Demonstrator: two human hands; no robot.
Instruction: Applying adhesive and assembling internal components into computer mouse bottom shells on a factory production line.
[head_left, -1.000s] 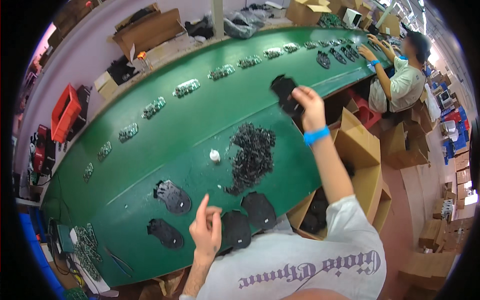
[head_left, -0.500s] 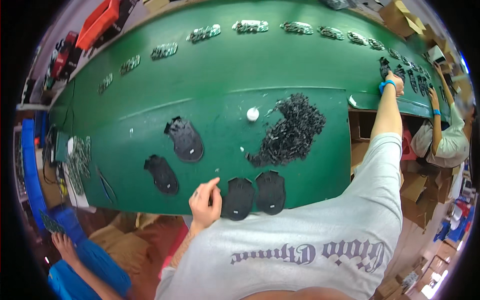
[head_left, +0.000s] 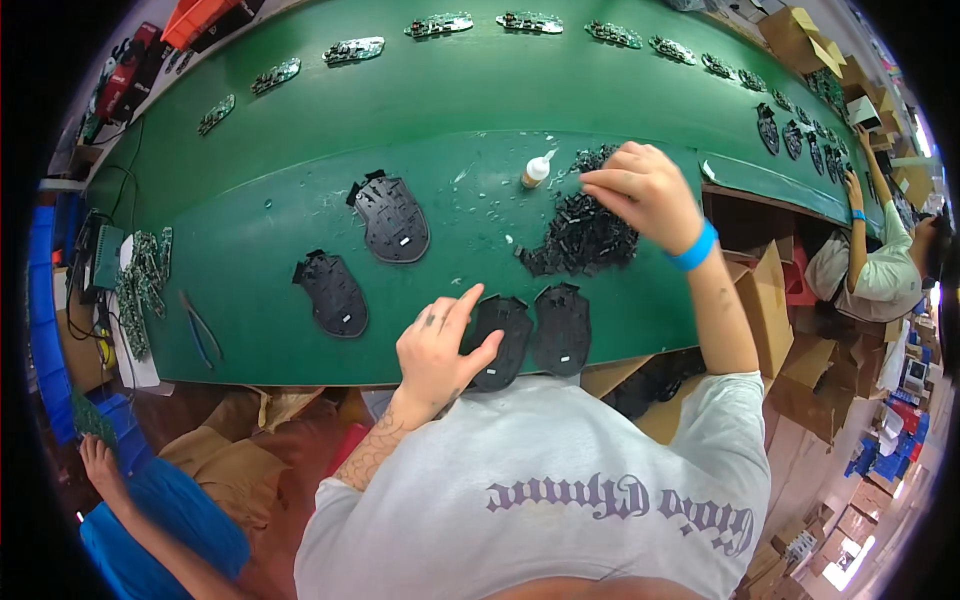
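Observation:
My left hand (head_left: 440, 345), thumb and fingers apart, is at the edge of a black mouse-shaped plastic shell (head_left: 503, 345), covering part of it. A second such shell (head_left: 562, 330) lies just to its right. My right hand (head_left: 648, 195) is above a heap of small black plastic pieces (head_left: 590, 240), its thumb and fingertips pressed together; whatever they hold, if anything, is too small to make out. Left of the heap stands a small white-capped bottle (head_left: 536, 172). Two more black shells, an upper one (head_left: 395, 225) and a lower one (head_left: 332, 298), lie farther left on the green table (head_left: 450, 275).
Populated circuit boards (head_left: 438, 25) form a row along the table's far side, with black shells (head_left: 767, 130) at its right end. Pliers (head_left: 200, 330) and a pile of boards (head_left: 145, 290) lie left. Co-workers' hands show at far left (head_left: 100, 465) and right (head_left: 856, 190). Cardboard boxes (head_left: 770, 310) stand right.
My right hand has come back from the shells at the far right to above the black heap. My left hand's fingers have spread beside the near shell. The whole view has shifted.

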